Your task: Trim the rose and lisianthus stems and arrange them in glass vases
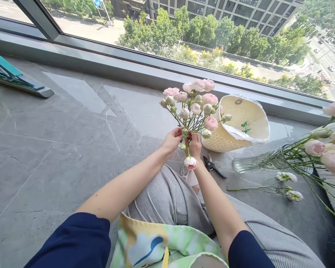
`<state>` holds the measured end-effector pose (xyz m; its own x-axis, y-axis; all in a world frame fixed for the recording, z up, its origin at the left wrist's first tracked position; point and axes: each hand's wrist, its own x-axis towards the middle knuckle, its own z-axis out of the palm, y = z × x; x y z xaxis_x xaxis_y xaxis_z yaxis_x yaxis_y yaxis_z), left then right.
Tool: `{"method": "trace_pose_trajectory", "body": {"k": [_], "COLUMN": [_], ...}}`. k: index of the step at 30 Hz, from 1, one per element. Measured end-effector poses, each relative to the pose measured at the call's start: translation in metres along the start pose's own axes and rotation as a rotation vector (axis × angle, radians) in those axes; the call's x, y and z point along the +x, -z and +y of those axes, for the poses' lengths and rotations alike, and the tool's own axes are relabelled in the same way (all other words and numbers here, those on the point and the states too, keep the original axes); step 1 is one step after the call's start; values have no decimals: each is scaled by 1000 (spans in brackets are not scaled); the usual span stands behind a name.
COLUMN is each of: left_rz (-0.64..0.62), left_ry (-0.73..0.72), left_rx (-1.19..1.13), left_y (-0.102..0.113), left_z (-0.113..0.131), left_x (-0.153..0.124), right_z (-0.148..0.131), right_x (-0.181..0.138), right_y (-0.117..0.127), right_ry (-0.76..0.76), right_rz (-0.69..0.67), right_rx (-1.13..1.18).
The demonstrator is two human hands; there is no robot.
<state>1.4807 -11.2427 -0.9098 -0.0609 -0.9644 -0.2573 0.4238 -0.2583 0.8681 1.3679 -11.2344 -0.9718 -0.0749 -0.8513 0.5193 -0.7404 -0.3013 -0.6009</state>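
Your left hand (171, 140) and right hand (194, 145) come together just under a bunch of pale pink flowers (191, 106), which you hold up over your lap, in from the near edge of the grey marble window ledge (58, 123). The fingers (181, 131) of both hands are closed and clamped on the gathered green stems, so the open heads and round buds fan out above your grip. One pale pink bloom (191, 162) sits below your hands on its own stem.

To hold this well, keep the pinch snug at one spot on the stems so the heads stay fanned. A loose grip could let stems slip, while too hard a squeeze could bruise them.

Just beyond your right wrist, black-handled pruning shears (212, 166) lie within easy reach. Past the bunch, towards the far edge of the ledge by the window, a cream lattice-patterned holder (234, 123) lies on its side, wrapped in clear film. Towards the right end of the ledge, a glass vase (261, 159) lies tilted, with more pink flowers (314, 147) in it. Two loose cut stems (264, 188) rest on the marble just below it.
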Motion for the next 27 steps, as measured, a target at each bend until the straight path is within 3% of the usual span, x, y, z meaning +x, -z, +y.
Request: {"method": "trace_pose_trajectory", "body": {"k": [5,15,20,27], "left_rz": [-69,-51,-2,-20], "left_ry": [-46,-161,-113,-105], "left_rx": [66,157,188,134], "left_y": [-1,3,8,11], "left_z": [-1,-4,-3,-3], "left_x": [0,2,8,8], "right_z": [0,2,3,6], "right_x": [-2,0,-1,3], "right_y": [2,10,14,12], "right_ry": [-3,-95,-157,-130], "right_rz": [22,147,232,192], "right_rx": [24,26,107,130]}}
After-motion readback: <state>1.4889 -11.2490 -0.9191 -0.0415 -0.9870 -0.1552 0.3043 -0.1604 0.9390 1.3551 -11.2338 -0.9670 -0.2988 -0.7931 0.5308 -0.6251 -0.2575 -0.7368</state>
